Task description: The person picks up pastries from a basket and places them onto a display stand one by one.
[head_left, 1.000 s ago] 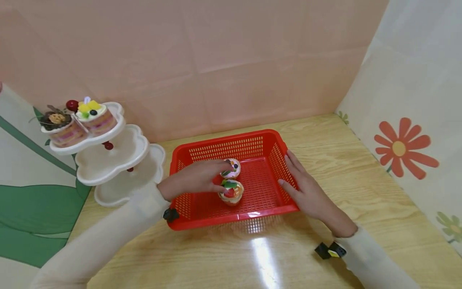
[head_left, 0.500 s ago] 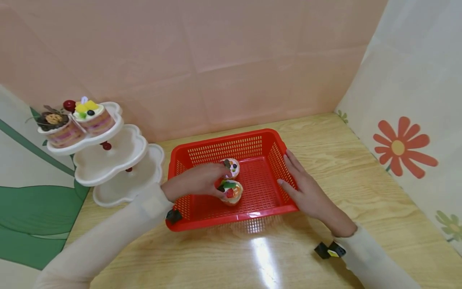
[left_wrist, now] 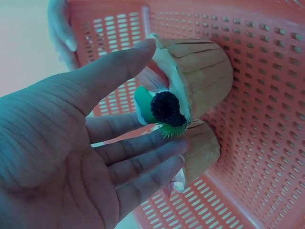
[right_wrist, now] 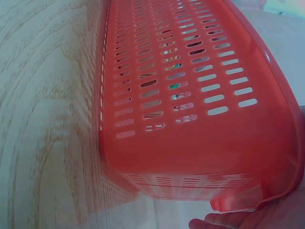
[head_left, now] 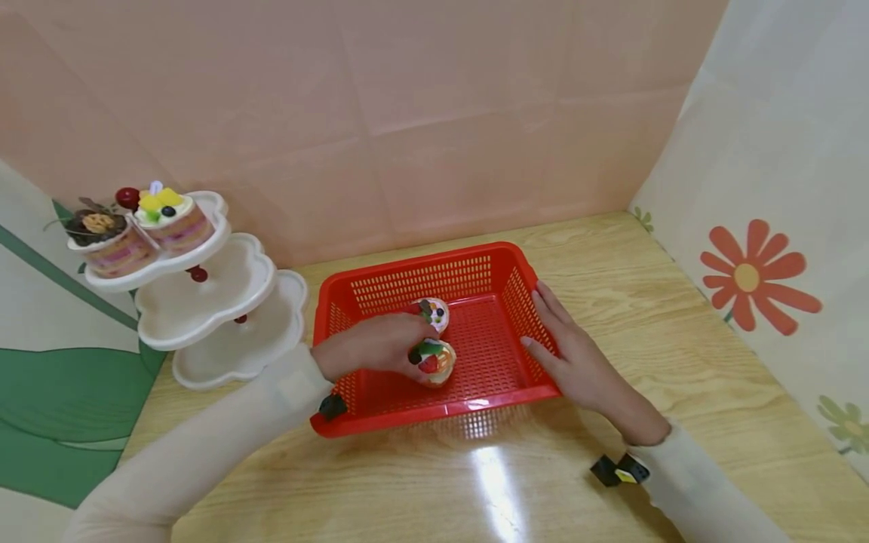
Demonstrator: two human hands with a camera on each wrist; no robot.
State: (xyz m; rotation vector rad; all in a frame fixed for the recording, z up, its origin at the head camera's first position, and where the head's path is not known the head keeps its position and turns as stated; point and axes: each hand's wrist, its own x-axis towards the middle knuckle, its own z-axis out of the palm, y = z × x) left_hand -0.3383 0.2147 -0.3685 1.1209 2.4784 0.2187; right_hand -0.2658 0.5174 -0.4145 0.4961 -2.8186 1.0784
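Observation:
Two cupcakes lie in a red plastic basket [head_left: 387, 419]. The nearer cupcake [head_left: 444, 362], topped with strawberry, orange and leaf, has a blackberry and pleated wrapper visible in the left wrist view. Behind it is a cupcake with pink topping [head_left: 440, 315]. My left hand [head_left: 383, 343] reaches around the nearer one: the thumb touches its rim, while the other fingers stretch fairly straight along its far side, between the cupcakes. A firm grip does not show. My right hand [head_left: 573, 358] holds the basket's right wall, thumb inside and fingers outside.
A white three-tier stand [head_left: 204, 302] stands left of the basket. Its top tier carries a chocolate-topped cake [head_left: 112, 245] and a fruit-topped cake [head_left: 173, 222]. The wooden table [head_left: 380, 483] meets a pink backdrop [head_left: 434, 136] behind and a flower-printed sheet [head_left: 753, 279] at right.
My left hand has shifted from above the cupcakes toward the near one, its fingers moving off the far one. The right hand stays on the basket. The view has shifted slightly.

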